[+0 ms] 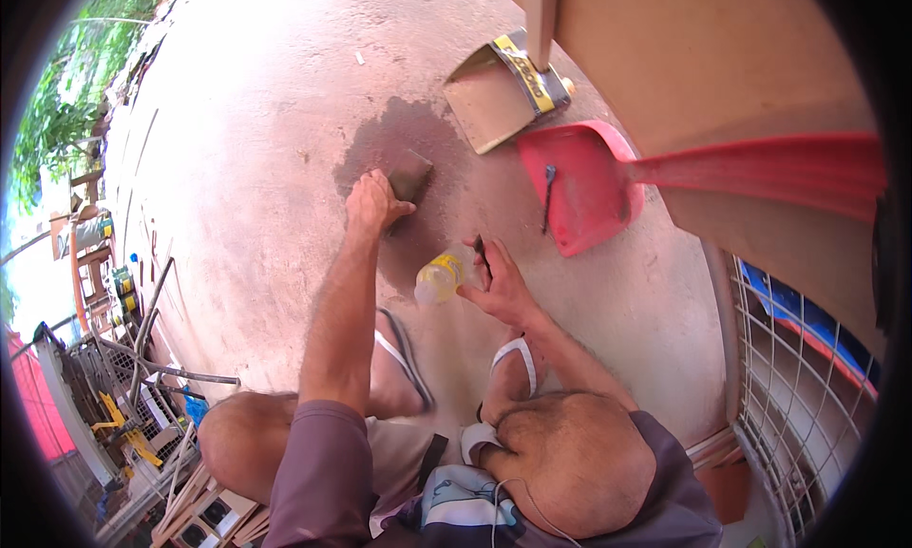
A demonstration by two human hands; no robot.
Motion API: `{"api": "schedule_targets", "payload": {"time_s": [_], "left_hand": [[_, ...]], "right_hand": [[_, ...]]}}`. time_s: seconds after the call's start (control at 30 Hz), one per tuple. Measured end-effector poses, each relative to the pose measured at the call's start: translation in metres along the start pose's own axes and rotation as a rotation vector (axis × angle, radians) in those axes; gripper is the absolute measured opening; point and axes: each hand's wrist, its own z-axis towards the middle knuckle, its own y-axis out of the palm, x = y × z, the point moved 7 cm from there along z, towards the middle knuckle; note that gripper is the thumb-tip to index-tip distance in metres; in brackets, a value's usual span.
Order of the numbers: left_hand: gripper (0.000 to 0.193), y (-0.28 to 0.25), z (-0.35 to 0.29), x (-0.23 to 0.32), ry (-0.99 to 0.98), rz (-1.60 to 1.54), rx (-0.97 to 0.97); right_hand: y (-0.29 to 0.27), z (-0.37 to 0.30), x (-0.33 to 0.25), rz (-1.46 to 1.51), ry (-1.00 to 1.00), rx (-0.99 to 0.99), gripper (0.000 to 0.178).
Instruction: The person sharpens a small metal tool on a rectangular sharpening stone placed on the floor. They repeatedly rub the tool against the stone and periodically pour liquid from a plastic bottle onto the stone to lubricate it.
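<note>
On the concrete ground lies a dark, flat, square-edged block (411, 176), within a dark wet patch (366, 140). My left hand (375, 204) grips its near left side, thumb and fingers closed on it. Closer to me, my right hand (502, 287) holds a clear plastic bottle (440, 278) with a yellow label, tilted with one end toward the lower left. Between the fingers of that same hand is a small dark object (482, 254); its kind cannot be made out. Where the fingers meet the bottle is partly hidden.
At the right, a red dustpan (579, 182) carries a thin dark tool (548, 198). Beyond it stands a cut-open can scoop (489, 106) with a wooden handle. A brown panel (750, 83) and wire mesh (807, 377) border the right. Metal bars and wood scraps (214, 515) crowd the left.
</note>
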Motion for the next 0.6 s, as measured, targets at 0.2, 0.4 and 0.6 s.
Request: {"api": "schedule_targets", "payload": {"time_s": [0.2,0.4,0.6], "left_hand": [[0.083,-0.003,-0.003,0.005,0.017,-0.178,0.116],[0.079,0.021,-0.021,-0.005,0.084,-0.317,0.121],[0.075,0.006,-0.020,-0.008,0.106,-0.327,0.205]], "right_hand": [[0.018,-0.004,0.010,-0.147,-0.204,-0.010,0.079],[0.026,-0.006,0.033,0.179,0.044,-0.013,0.075],[-0.037,0.009,0.034,0.050,-0.059,0.103,0.082]]}}
